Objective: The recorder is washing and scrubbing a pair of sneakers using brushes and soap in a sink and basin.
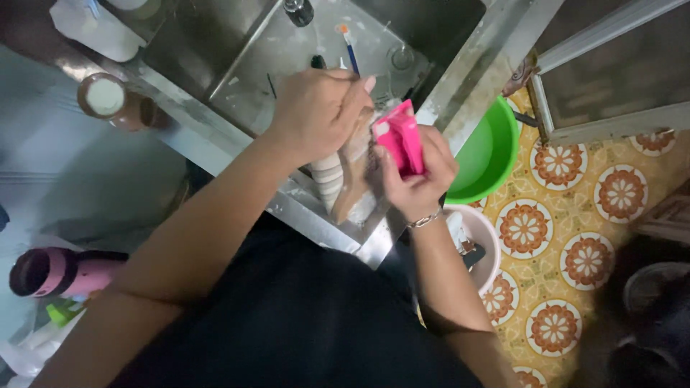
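Dark shirt [302, 323] low centre | right hand [413, 172] grips pink tube [399, 140], mid-frame | left hand [316, 108] clasps pale shell-like piece [338, 183] just left, touching tube, long axis steeply down-frame.

A bright pink tube [401, 140] is standing tilted in the right hand [413, 176], just beside a ridged pale shoe [338, 179] lying at the sink's edge.

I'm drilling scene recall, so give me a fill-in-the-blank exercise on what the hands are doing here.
1. The right hand holds a ____ packet.
2. Both hands work over a metal ____.
3. The bowl by the right hand is ____.
4. The left hand rests on a pale ribbed object.

Missing words: pink; sink; green
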